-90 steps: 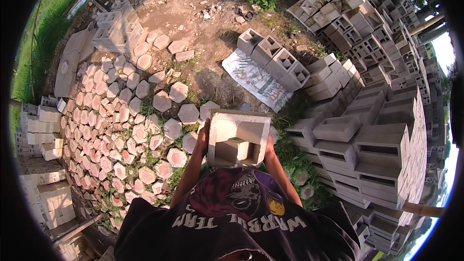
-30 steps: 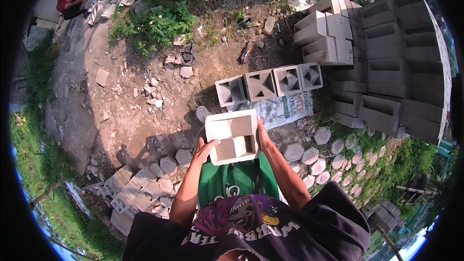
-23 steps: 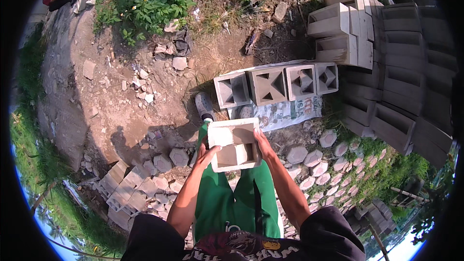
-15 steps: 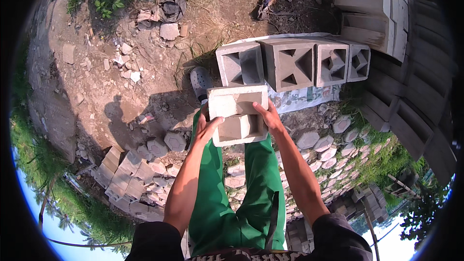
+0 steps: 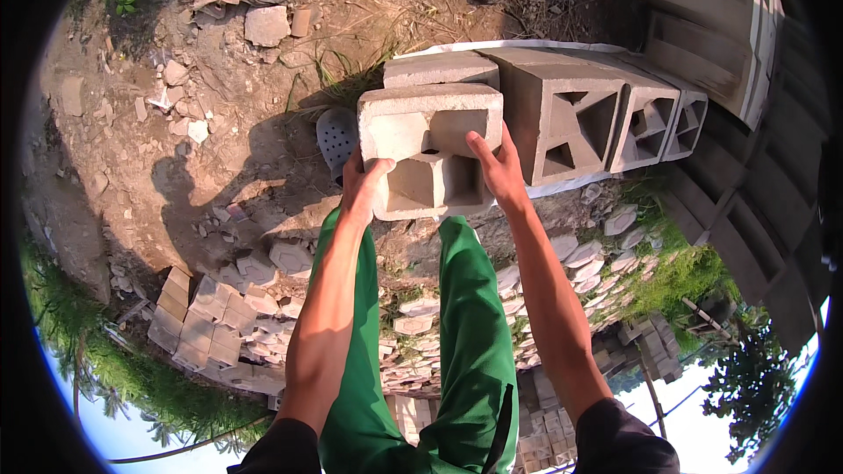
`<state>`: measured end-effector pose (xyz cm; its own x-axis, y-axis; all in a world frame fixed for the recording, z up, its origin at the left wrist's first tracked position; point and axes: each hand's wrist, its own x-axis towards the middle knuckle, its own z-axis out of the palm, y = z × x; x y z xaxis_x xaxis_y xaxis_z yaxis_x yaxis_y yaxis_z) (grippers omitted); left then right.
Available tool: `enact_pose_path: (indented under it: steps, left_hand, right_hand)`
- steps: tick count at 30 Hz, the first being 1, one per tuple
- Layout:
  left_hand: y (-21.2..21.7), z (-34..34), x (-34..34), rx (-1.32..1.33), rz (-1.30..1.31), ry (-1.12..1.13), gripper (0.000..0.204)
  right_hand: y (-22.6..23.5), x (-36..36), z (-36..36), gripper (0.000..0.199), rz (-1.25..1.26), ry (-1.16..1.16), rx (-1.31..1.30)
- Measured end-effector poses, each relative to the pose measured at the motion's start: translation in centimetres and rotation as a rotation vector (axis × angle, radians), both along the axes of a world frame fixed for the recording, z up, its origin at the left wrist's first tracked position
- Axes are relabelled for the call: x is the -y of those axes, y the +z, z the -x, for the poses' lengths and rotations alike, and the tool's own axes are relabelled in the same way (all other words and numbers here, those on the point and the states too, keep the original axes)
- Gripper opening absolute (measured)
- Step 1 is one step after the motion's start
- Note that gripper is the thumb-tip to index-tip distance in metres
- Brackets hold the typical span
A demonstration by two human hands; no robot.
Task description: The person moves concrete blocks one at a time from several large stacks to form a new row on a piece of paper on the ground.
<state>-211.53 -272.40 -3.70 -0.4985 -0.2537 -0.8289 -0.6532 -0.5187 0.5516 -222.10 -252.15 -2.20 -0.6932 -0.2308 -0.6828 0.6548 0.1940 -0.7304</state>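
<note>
Block row [image 5: 571, 110] ahead (dirt [image 5: 219, 149] left open).

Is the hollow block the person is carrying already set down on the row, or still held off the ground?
Held. The left hand and right hand grip the concrete block by its sides, above the green trouser legs. Contact with the row of blocks behind: cannot tell.

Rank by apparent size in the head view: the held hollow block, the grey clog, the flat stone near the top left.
1. Hollow concrete block, held by the left hand and right hand; it is nearest the camera, which enlarges it.
2. Grey clog and flat stone look alike; unranked.
</note>
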Motion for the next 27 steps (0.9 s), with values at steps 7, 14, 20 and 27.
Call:
enact_pose_path:
  steps: [7, 14, 20, 27]
  left_hand:
    - [-1.4, 0.9, -1.0, 0.007, -0.026, 0.079, 0.054]
    - [-2.6, -0.2, -2.2, -0.028, 0.038, 0.056, 0.06]
    - [-3.0, 2.2, -1.1, 0.008, -0.304, 0.456, 0.075]
    - [-4.5, 5.3, 1.9, 0.08, -0.517, 0.381, 0.071]
  right_hand:
    - [-0.6, 0.2, 2.6, 0.063, -0.005, 0.037, 0.014]
    - [-0.8, -0.2, 3.1, 0.057, -0.063, 0.05, 0.024]
    - [1.5, -0.2, 1.1, 0.061, -0.377, 0.136, -0.072]
    - [1.8, -1.7, -4.3, 0.053, -0.552, 0.058, -0.12]
